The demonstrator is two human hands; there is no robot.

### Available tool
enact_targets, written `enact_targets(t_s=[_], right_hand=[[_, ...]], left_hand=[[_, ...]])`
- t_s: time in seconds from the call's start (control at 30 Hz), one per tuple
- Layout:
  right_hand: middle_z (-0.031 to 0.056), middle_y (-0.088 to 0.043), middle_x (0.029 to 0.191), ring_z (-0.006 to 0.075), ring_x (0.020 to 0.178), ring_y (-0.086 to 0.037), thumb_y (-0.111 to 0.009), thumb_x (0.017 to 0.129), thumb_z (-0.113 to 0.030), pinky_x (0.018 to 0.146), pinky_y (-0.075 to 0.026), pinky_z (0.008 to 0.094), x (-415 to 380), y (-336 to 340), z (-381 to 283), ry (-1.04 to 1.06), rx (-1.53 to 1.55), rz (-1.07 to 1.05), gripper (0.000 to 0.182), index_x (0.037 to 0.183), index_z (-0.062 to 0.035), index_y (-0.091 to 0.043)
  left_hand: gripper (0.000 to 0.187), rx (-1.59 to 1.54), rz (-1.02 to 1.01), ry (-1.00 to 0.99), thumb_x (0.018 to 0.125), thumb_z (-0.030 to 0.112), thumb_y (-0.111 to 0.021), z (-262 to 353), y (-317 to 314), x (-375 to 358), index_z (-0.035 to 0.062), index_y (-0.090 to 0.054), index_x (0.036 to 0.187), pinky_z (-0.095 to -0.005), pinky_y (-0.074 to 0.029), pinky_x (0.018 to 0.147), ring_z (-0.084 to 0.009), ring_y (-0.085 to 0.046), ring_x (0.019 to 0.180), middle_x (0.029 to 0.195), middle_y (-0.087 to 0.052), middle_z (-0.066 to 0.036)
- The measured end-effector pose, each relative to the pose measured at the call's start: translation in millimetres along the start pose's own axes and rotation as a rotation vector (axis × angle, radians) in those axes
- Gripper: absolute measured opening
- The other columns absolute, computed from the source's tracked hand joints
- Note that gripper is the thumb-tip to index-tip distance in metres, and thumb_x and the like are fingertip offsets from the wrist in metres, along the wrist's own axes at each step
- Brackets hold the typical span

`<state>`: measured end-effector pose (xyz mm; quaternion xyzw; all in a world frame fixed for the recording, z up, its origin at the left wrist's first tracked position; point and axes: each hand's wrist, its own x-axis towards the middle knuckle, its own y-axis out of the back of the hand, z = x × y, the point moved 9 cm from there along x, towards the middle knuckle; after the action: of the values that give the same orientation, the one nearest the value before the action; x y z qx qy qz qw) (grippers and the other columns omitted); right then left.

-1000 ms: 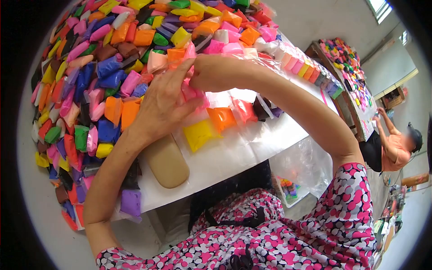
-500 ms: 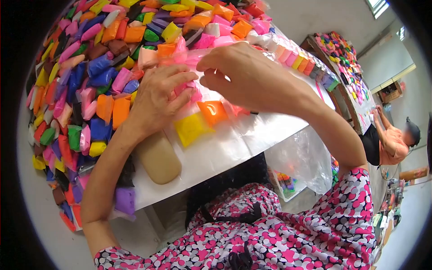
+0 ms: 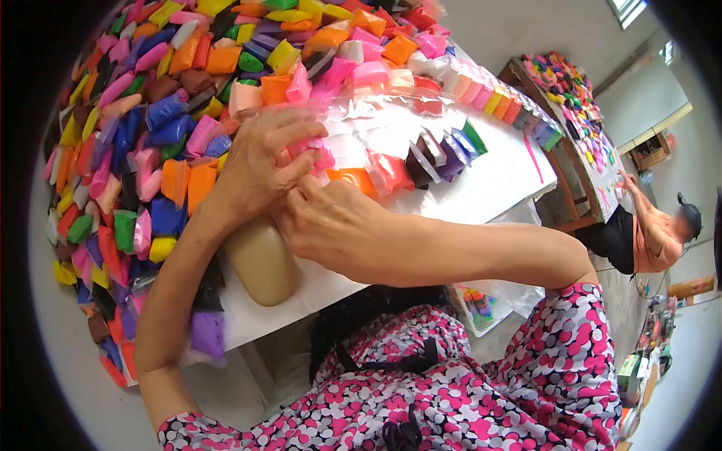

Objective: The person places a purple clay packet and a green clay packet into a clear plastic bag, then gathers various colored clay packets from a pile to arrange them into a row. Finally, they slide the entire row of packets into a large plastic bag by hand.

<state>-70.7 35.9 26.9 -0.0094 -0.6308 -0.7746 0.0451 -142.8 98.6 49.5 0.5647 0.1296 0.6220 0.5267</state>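
White table (image 3: pixel 496 188), clay packets (image 3: pixel 150 113) (many colours)

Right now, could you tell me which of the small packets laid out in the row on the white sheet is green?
The green packet at the far right end of the row, beside the blue one; the others are orange, red, dark brown and purple.

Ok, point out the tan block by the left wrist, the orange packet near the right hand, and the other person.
tan block (image 3: pixel 262 264), head view, middle of its top face.
orange packet (image 3: pixel 352 177), head view, its visible upper part.
other person (image 3: pixel 656 239), head view, the orange shirt's back.
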Motion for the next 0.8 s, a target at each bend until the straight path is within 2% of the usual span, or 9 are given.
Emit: enact_targets(t_s=[0.13, 0.23, 0.33, 0.37, 0.43, 0.53, 0.63, 0.73, 0.8], right_hand=[[0.0211, -0.062, 0.095, 0.0347, 0.082, -0.066, -0.065, 0.070, -0.004, 0.062, -0.053, 0.0396, 5.3, -13.0, 1.0, -0.032, 0.082, -0.059, 0.034, 0.101, 0.0091, -0.057], [0.0183, -0.063, 0.093, 0.0346, 0.080, -0.066, -0.064, 0.072, -0.005, 0.064, -0.054, 0.0424, -7.8, 11.3, 8.9, -0.109, 0.253, 0.155, 0.041, 0.111, 0.0057, -0.056], [0.0169, -0.063, 0.093, 0.0335, 0.080, -0.067, -0.062, 0.073, -0.006, 0.066, -0.053, 0.0452, -22.7, 33.9, 37.7, -0.233, 0.593, 0.127, 0.047, 0.119, -0.0003, -0.054], [0.0168, -0.064, 0.096, 0.0325, 0.081, -0.067, -0.061, 0.076, -0.008, 0.068, -0.053, 0.0453, -26.2, 37.7, 50.1, -0.231, 0.564, 0.172, 0.048, 0.123, -0.0041, -0.054], [0.0212, -0.065, 0.096, 0.0391, 0.090, -0.064, -0.060, 0.074, -0.013, 0.075, -0.050, 0.0483, -34.6, 49.6, 79.0, -0.299, 0.625, 0.415, 0.046, 0.118, 0.0001, -0.056], [0.0190, -0.066, 0.095, 0.0385, 0.092, -0.064, -0.061, 0.075, -0.012, 0.076, -0.049, 0.0477, -33.2, 42.9, 106.4, -0.324, 0.434, 0.498, 0.041, 0.114, 0.0002, -0.055], [0.0197, -0.066, 0.094, 0.0379, 0.089, -0.065, -0.060, 0.075, -0.008, 0.073, -0.050, 0.0473, -24.9, 31.2, 108.6, -0.330, 0.358, 0.372, 0.037, 0.109, 0.0009, -0.054], [0.0202, -0.066, 0.093, 0.0371, 0.085, -0.066, -0.060, 0.073, -0.005, 0.068, -0.050, 0.0463, -29.2, 35.1, 88.3, -0.337, 0.251, 0.267, 0.034, 0.106, 0.0020, -0.053], [0.0202, -0.066, 0.091, 0.0370, 0.081, -0.066, -0.060, 0.072, -0.004, 0.066, -0.050, 0.0458, -32.3, 34.2, 86.0, -0.313, 0.220, 0.258, 0.032, 0.103, 0.0024, -0.052]], left_hand=[[0.029, -0.021, -0.053, 0.026, 0.079, 0.013, -0.068, -0.7, -3.0, -7.9, 0.0031, -0.067, 0.106, -0.0411, -0.041, 0.103, -0.0338, -0.057, 0.116, 0.119, -0.063, -0.017], [0.030, -0.078, -0.062, 0.044, 0.079, 0.014, -0.068, -4.1, -4.8, -10.3, 0.0031, -0.067, 0.106, -0.0400, -0.040, 0.104, -0.0318, -0.057, 0.116, 0.119, -0.063, -0.017], [0.026, -0.355, 0.007, 0.128, 0.083, 0.023, -0.067, -20.4, -9.4, -12.2, 0.0032, -0.068, 0.100, -0.0409, -0.041, 0.097, -0.0301, -0.061, 0.105, 0.107, -0.068, -0.015], [0.026, -0.296, 0.009, 0.103, 0.084, 0.023, -0.067, -16.3, -7.3, -12.9, 0.0028, -0.068, 0.100, -0.0405, -0.041, 0.097, -0.0296, -0.061, 0.104, 0.106, -0.068, -0.015], [0.026, -0.178, 0.012, 0.051, 0.085, 0.023, -0.066, -1.2, 0.7, -10.4, 0.0022, -0.067, 0.100, -0.0399, -0.040, 0.096, -0.0287, -0.062, 0.102, 0.104, -0.068, -0.015], [0.025, -0.145, -0.102, 0.220, 0.085, 0.024, -0.066, -7.5, -4.8, -9.0, 0.0012, -0.068, 0.096, -0.0396, -0.040, 0.095, -0.0274, -0.061, 0.102, 0.103, -0.068, -0.014], [0.033, -0.100, -0.085, 0.209, 0.084, 0.025, -0.067, -9.1, -4.5, -10.5, 0.0028, -0.064, 0.109, -0.0410, -0.039, 0.097, -0.0283, -0.060, 0.104, 0.106, -0.068, -0.014], [0.054, -0.214, 0.054, 0.229, 0.084, 0.026, -0.067, -13.1, -1.3, -14.4, 0.0073, -0.052, 0.132, -0.0419, -0.039, 0.100, -0.0299, -0.059, 0.106, 0.109, -0.067, -0.014], [0.066, -0.208, 0.012, 0.228, 0.084, 0.026, -0.066, -11.5, -2.5, -12.8, 0.0100, -0.040, 0.143, -0.0418, -0.038, 0.102, -0.0310, -0.059, 0.107, 0.110, -0.067, -0.014]])
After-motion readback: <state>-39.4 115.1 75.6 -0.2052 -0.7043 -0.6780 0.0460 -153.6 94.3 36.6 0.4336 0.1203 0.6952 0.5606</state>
